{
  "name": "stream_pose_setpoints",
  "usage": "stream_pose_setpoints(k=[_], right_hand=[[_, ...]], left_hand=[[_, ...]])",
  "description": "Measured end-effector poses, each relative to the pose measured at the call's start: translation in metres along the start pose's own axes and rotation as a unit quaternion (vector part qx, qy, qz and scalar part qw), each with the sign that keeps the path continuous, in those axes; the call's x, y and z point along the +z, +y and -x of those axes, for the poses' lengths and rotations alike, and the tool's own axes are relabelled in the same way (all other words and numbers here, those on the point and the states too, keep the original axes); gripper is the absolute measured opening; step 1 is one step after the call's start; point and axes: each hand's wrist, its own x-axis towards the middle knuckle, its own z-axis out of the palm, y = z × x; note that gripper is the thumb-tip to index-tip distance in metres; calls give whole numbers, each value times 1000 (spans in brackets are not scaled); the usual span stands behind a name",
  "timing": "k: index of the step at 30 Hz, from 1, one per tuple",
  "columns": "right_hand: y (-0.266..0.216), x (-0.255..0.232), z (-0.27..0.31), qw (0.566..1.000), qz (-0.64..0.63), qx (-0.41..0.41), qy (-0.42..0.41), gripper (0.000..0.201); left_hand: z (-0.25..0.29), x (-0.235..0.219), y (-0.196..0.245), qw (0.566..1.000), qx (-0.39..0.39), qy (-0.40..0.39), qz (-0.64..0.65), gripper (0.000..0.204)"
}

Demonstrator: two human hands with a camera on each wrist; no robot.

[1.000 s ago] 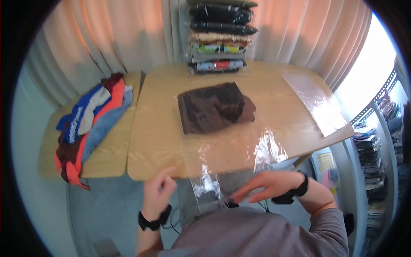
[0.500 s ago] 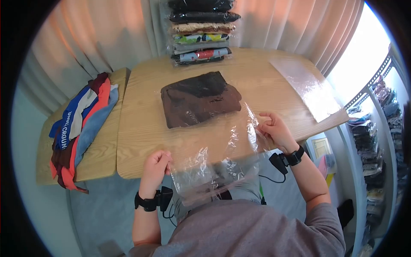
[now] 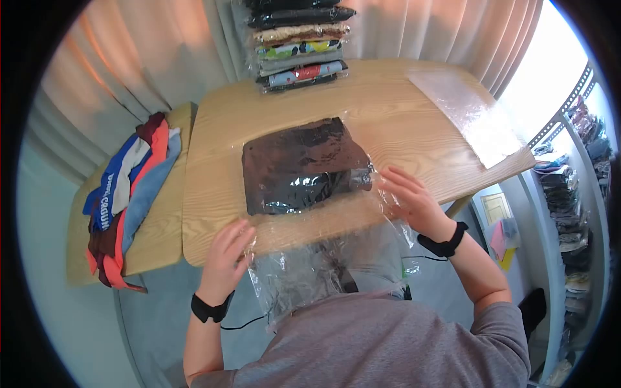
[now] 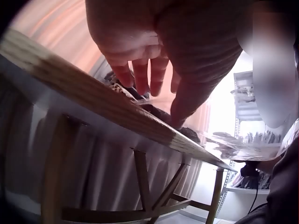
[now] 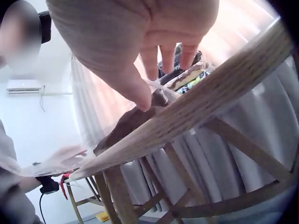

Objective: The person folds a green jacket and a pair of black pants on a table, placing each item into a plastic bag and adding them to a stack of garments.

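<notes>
A folded dark brown garment (image 3: 297,161) lies on the wooden table in a clear plastic bag (image 3: 304,258), whose loose end hangs over the front edge toward the person's lap. The left hand (image 3: 226,258) is at the bag's left side, fingers extended and slightly bent. At the right side, the right hand (image 3: 414,202) has its fingers spread beside the bag near the garment's corner. In the left wrist view the left hand (image 4: 163,51) shows fingers and thumb apart; the right hand (image 5: 140,46) looks similar in the right wrist view. Whether either touches the film is unclear.
Bagged garments (image 3: 301,52) stand stacked at the table's back. A flat clear plastic sheet (image 3: 469,116) lies at the right. Loose colourful clothes (image 3: 132,187) cover part of the left side table (image 3: 162,239). Shelves with packed items (image 3: 576,246) stand far right.
The bag's film has been spread flatter over the garment and its near part. Both hands, which held the bag's sides half a second ago, have loosened their fingers. The camera view has shifted slightly.
</notes>
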Motion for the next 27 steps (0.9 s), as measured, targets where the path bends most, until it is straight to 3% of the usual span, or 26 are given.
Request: stream_pose_setpoints(k=[3, 4, 8, 10, 11, 13, 14, 16, 17, 19, 21, 23, 27], right_hand=[[12, 8, -13, 995, 57, -80, -33, 51], [11, 7, -17, 997, 49, -62, -24, 39], [25, 11, -25, 999, -32, -39, 10, 33], [22, 6, -39, 980, -187, 50, 43, 26], [17, -4, -48, 980, -186, 49, 46, 26], [-10, -41, -80, 959, -232, 136, 93, 24], [-17, -50, -92, 959, -231, 133, 97, 24], [-26, -64, -114, 953, -208, 145, 163, 28], [-24, -66, -126, 954, -207, 140, 168, 28], [-23, -69, -145, 895, -397, 115, 169, 31], [-26, -74, -152, 885, -424, 121, 152, 30], [-20, -72, -157, 868, -461, 157, 97, 30], [-21, -73, -162, 864, -469, 156, 96, 32]], left_hand=[[-12, 9, -18, 996, 78, -31, 18, 38], [-17, 7, -16, 996, 81, -33, 25, 37], [-25, 3, -28, 994, 95, -19, 55, 29], [-34, -6, -27, 994, 14, 12, 109, 24], [-38, -12, -30, 994, 16, 12, 108, 24], [-53, -31, -35, 990, -41, 117, -62, 22], [-68, -41, -32, 990, -37, 120, -64, 22], [-101, -65, -21, 958, -81, 225, 156, 23], [-112, -72, -16, 958, -75, 229, 154, 23], [-130, -81, -8, 891, -114, 236, 370, 24], [-138, -84, -18, 887, -98, 223, 393, 26], [-142, -85, -24, 865, -149, 186, 442, 24], [-147, -87, -27, 867, -157, 181, 437, 23]])
